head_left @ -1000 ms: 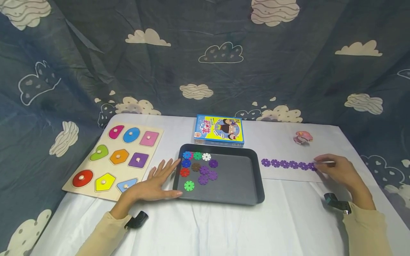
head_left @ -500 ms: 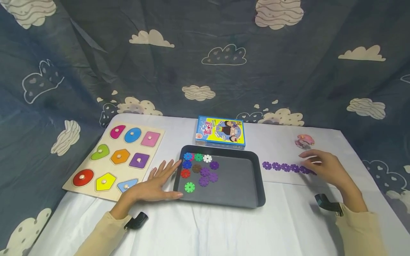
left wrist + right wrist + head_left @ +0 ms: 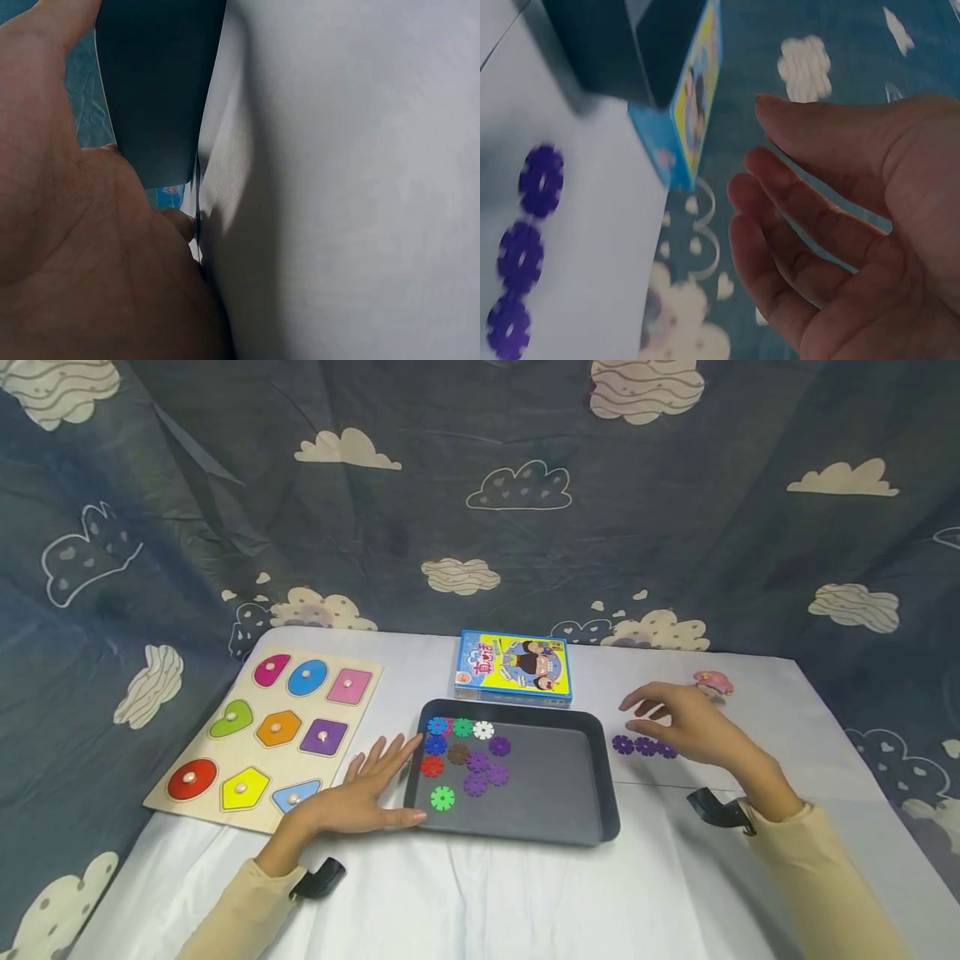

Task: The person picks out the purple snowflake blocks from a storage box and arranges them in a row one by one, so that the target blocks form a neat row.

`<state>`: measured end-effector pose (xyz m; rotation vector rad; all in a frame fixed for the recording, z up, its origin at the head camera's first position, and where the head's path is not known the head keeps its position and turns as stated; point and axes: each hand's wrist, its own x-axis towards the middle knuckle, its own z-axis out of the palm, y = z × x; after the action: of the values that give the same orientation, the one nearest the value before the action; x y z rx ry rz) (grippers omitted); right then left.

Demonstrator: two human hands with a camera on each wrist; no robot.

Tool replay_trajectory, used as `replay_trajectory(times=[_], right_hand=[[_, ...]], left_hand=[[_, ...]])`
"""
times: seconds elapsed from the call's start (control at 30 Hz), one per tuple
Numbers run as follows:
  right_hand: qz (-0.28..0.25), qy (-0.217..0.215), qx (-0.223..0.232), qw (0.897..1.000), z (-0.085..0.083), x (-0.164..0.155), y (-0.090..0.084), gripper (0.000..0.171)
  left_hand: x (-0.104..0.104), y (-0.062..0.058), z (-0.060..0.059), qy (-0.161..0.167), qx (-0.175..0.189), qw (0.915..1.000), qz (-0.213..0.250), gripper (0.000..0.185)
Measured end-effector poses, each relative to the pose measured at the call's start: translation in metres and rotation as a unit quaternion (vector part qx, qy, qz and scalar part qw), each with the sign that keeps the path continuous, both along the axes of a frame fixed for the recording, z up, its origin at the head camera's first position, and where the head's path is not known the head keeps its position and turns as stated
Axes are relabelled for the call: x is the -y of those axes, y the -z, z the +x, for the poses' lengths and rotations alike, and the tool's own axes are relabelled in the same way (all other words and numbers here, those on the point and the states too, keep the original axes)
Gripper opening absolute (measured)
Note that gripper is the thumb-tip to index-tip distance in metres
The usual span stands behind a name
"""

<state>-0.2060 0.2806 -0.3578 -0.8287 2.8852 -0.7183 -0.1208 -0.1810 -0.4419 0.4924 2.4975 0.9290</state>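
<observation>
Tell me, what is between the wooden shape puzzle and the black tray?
The left hand lies flat on the white cloth between the shape puzzle and the black tray, fingertips touching the tray's left rim. The head view shows it.

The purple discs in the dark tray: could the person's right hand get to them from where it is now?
Probably yes. The right hand hovers open and empty just right of the tray, holding nothing, and the purple discs lie uncovered inside with only the low rim between.

Flat purple snowflake discs [image 3: 643,746] in row
</observation>
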Motion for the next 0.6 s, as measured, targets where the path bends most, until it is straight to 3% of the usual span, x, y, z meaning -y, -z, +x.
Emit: replay_trajectory(times=[0.3,0.6], right_hand=[[0.049,-0.067,0.051,0.995,-0.017,0.048,0.000,0.026],[0.051,-0.157,0.093,0.982,-0.033,0.095,0.006,0.026]], left_hand=[[0.001,0.001,0.000,0.005,-0.001,1.0000,-0.002,0.104],[0.001,0.002,-0.001,0.003,-0.002,1.0000,-0.001,0.105]])
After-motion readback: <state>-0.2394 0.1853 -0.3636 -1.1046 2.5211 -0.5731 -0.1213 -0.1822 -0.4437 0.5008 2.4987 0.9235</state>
